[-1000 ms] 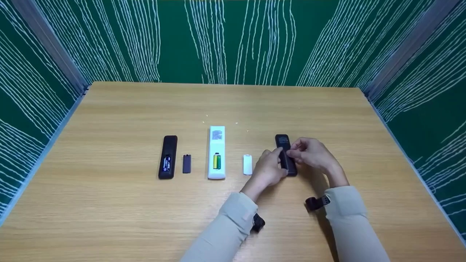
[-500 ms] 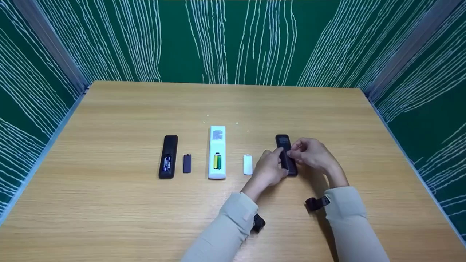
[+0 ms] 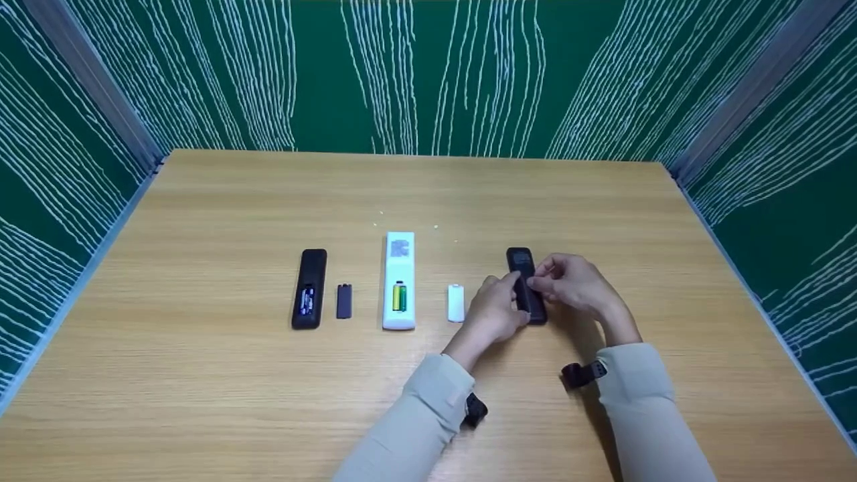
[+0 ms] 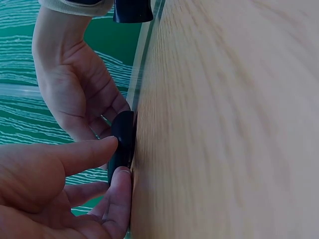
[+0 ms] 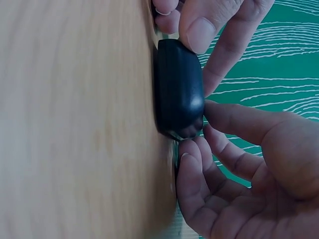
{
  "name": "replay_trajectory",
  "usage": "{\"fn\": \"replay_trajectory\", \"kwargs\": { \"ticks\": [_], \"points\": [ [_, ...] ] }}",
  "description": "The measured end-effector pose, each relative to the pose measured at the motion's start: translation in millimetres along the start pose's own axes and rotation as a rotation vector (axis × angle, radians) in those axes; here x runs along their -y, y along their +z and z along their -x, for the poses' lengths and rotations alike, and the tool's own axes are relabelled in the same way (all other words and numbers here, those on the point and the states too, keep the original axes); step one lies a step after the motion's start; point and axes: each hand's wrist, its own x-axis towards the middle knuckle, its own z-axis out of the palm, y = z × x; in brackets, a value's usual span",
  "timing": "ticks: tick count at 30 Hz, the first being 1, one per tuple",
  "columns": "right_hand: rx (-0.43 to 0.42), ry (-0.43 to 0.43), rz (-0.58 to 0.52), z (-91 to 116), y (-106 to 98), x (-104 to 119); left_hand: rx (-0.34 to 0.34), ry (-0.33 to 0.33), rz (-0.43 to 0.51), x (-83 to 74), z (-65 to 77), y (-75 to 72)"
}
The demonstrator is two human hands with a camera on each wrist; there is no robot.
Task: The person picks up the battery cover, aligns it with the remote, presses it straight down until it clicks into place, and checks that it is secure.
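Note:
A black remote control [image 3: 534,306] lies at the right of the group, its middle partly covered by fingers. My left hand [image 3: 494,309] holds it from the left, with fingertips at its near end and side. From the right, my right hand [image 3: 577,284] has thumb and fingers at its long edge. In the right wrist view the right thumb [image 5: 239,118] meets the back of the remote, with the other fingers curled by its end. In the left wrist view the dark remote [image 4: 122,144] sits low on the table between both hands.
A white remote [image 3: 399,264] with two batteries [image 3: 400,297] in its bay lies mid-table, a white battery cover [image 3: 455,303] to its right. Farther left are another black remote [image 3: 310,271] with batteries showing and a dark battery cover [image 3: 344,301]. Tiny white crumbs [image 3: 436,227] dot the wooden table.

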Motion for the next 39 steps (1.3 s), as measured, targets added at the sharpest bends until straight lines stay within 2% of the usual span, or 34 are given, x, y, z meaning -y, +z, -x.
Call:
{"fn": "replay_trajectory", "kwargs": {
  "ticks": [14, 29, 39],
  "points": [
    [0.019, -0.023, -0.012, 2.6, -4.8, 0.5, 0.004, -0.01, 0.008, -1.2, 0.4, -0.8],
    [0.087, 0.026, -0.073, 2.2, -9.9, -4.4, 0.007, -0.034, 0.014, -1.1, 0.5, -1.0],
    [0.08, 0.033, -0.037, 0.8, -8.2, -4.6, 0.01, -0.037, 0.014, -2.0, 0.0, -0.5]
  ]
}}
